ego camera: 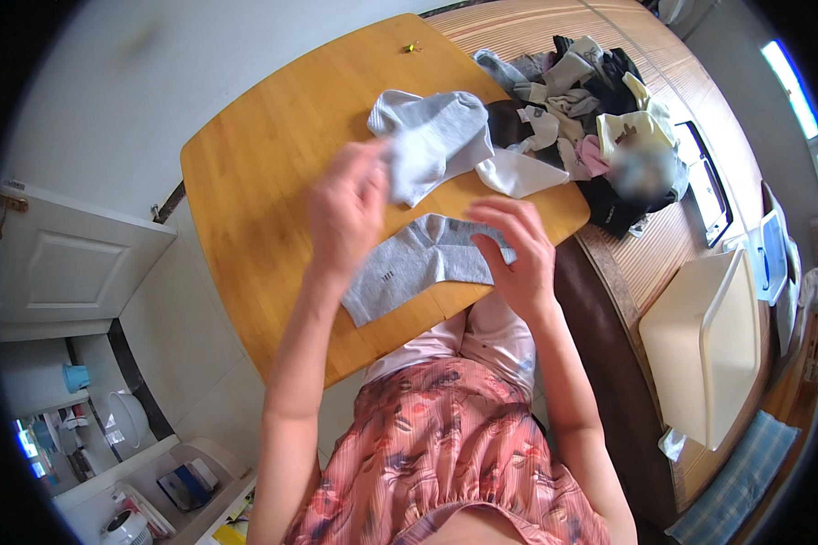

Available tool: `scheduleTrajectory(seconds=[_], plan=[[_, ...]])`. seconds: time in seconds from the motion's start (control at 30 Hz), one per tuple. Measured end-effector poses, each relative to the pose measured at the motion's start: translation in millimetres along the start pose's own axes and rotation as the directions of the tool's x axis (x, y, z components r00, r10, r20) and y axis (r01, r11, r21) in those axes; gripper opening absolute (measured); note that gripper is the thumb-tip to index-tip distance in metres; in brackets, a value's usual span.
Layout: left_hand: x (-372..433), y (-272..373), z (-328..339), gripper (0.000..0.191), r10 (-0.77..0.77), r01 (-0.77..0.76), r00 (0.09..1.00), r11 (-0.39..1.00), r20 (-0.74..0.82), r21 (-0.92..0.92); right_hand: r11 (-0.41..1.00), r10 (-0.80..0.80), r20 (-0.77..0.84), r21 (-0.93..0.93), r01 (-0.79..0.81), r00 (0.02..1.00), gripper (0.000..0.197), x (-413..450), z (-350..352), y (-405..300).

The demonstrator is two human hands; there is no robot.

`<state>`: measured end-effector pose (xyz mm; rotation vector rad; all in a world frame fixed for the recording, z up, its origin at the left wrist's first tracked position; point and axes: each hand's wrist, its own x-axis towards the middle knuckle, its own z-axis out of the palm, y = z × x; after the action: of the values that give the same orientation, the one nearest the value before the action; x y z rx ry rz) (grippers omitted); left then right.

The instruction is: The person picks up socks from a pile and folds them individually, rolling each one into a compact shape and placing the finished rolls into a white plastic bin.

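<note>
My left hand, blurred by motion, is closed at the edge of a light grey sock, which looks pinched in its fingers. Part of that sock is blurred too, and another pale ribbed sock shows behind it. Flat on the wooden table in front of me lies a grey sock with small dark marks near its cuff. Over its toe end hovers my right hand, thumb and fingers apart and curved; whether it touches the fabric I cannot tell. A white sock lies beyond it.
A heap of mixed socks spreads over the mat-covered bed at the table's right. Further right are a cream plastic bin on its side and a black-edged frame. A small yellow-green clip sits near the table's far edge.
</note>
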<state>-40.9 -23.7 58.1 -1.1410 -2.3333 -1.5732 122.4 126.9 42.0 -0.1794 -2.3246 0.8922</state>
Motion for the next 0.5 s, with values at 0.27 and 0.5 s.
scheduleTrajectory(seconds=[0.27,0.5], plan=[[-61,90,-22,0.035,0.387,-0.34,0.85,0.921,0.358,-0.188,0.948,-0.163,0.302,0.311,0.065,0.939,0.028,-15,-51,-13],[-99,71,-32,0.025,0.225,-0.096,0.883,0.946,0.411,-0.311,0.669,0.056,0.655,0.536,-0.516,0.753,0.03,-58,-40,-15]])
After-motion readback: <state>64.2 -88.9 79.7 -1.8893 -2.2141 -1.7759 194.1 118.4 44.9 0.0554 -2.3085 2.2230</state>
